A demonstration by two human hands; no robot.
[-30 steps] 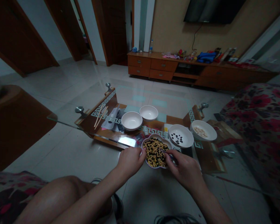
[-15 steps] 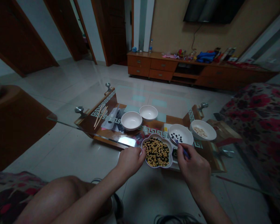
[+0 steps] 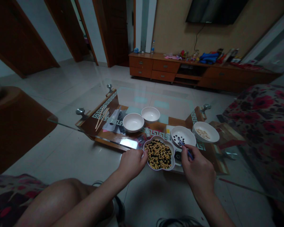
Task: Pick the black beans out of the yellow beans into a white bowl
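Observation:
My left hand (image 3: 132, 164) grips the rim of a white flower-shaped bowl (image 3: 159, 137) heaped with yellow soybeans and black beans. My right hand (image 3: 198, 167) is shut on slim blue tweezers (image 3: 186, 148), whose tips reach over a white bowl (image 3: 188, 134) holding a few black beans. The tips sit among those beans, and I cannot tell whether they hold one. Further right, another white bowl (image 3: 209, 133) holds pale pieces.
The bowls stand on a glass-topped coffee table (image 3: 61, 121) with a patterned wooden shelf below. Two more white bowls (image 3: 133, 122) (image 3: 150, 114), chopsticks (image 3: 101, 118) and a plastic packet (image 3: 112, 119) lie beyond. A floral sofa (image 3: 257, 116) is on the right, and my knee is at lower left.
Since a second ago my right hand has moved right and away from the flower-shaped bowl, carrying the tweezers to the black-bean bowl. My left hand has stayed on the rim.

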